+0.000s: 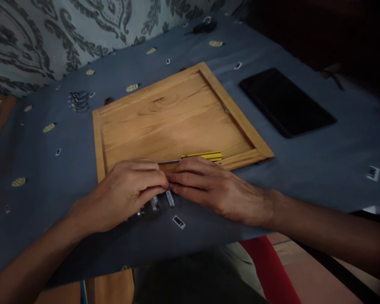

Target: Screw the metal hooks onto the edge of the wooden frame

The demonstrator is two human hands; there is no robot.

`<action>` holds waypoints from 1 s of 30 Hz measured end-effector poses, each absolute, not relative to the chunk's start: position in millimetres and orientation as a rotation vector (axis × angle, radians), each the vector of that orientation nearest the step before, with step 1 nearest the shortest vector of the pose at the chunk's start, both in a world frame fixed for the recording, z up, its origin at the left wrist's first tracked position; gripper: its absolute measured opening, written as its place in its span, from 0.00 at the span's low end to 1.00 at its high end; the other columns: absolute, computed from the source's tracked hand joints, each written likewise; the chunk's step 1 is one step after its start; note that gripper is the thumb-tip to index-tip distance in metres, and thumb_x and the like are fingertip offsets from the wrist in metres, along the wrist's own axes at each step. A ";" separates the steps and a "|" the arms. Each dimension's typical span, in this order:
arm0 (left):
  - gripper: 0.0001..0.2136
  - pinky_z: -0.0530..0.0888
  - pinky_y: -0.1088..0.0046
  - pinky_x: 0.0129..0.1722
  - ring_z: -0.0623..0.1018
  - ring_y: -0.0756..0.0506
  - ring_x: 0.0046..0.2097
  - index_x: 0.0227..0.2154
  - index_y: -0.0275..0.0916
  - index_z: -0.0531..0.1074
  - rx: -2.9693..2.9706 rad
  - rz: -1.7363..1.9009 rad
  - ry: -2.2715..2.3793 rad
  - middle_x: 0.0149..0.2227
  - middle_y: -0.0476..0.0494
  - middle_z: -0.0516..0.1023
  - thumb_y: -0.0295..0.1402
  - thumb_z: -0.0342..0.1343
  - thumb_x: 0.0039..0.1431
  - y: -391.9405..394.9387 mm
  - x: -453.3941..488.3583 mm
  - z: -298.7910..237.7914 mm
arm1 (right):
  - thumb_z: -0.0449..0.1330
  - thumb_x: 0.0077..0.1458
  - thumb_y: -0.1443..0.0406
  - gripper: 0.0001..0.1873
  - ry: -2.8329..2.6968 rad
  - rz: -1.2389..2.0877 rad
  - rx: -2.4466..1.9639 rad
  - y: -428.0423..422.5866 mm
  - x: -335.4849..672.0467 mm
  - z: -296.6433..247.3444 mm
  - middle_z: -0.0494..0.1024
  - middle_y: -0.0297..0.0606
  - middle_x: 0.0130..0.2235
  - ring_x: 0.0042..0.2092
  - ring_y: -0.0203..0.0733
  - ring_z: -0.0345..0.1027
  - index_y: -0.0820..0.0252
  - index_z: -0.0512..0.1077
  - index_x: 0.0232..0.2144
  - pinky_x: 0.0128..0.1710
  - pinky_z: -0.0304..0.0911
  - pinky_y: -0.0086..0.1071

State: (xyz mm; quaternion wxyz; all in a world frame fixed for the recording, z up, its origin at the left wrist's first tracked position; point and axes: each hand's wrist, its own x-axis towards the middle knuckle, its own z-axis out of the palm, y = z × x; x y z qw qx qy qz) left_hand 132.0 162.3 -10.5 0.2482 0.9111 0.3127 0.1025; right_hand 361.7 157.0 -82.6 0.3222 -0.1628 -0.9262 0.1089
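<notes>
A framed wooden panel (174,122) lies flat on the blue patterned cloth. Over its near edge, my left hand (129,188) has its fingers closed in a pinch. My right hand (205,188) meets it there, thumb and fingers pressed together at the tips. Whatever is between the fingertips is too small or hidden to make out. Just behind my right fingers, a screwdriver with a yellow, black-striped handle (209,156) rests along the panel's near side, its shaft pointing left. Several small shiny metal pieces (170,198) sit on the cloth below my left hand, partly covered by it.
A black tablet-like slab (288,103) lies right of the panel. Several dark, ring-like metal parts (79,101) are at the left. A dark object with a ring (204,26) lies at the back, near the patterned fabric (91,25). The table's front edge is close to my body.
</notes>
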 end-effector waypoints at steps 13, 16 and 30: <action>0.09 0.71 0.77 0.33 0.78 0.51 0.33 0.32 0.38 0.75 2.384 0.278 0.928 0.31 0.50 0.79 0.25 0.55 0.70 160.6 132.1 -9.8 | 0.47 0.73 0.70 0.20 -2.429 0.254 -0.398 159.2 362.1 -79.6 0.83 0.46 0.43 0.51 0.47 0.73 0.71 0.79 0.44 0.50 0.75 0.42; 0.10 0.72 0.76 0.34 0.79 0.50 0.34 0.32 0.39 0.76 2.356 0.281 0.952 0.31 0.50 0.79 0.26 0.54 0.70 159.4 130.7 -10.7 | 0.46 0.74 0.70 0.20 -2.433 0.250 -0.398 159.0 361.4 -80.1 0.83 0.47 0.44 0.51 0.47 0.72 0.71 0.79 0.45 0.50 0.75 0.43; 0.06 0.71 0.79 0.33 0.80 0.52 0.34 0.33 0.38 0.76 2.352 0.326 0.977 0.31 0.52 0.81 0.24 0.59 0.67 159.6 131.1 -12.8 | 0.48 0.73 0.71 0.18 -2.412 0.270 -0.392 159.3 360.8 -83.0 0.83 0.47 0.42 0.52 0.47 0.73 0.71 0.79 0.44 0.50 0.75 0.43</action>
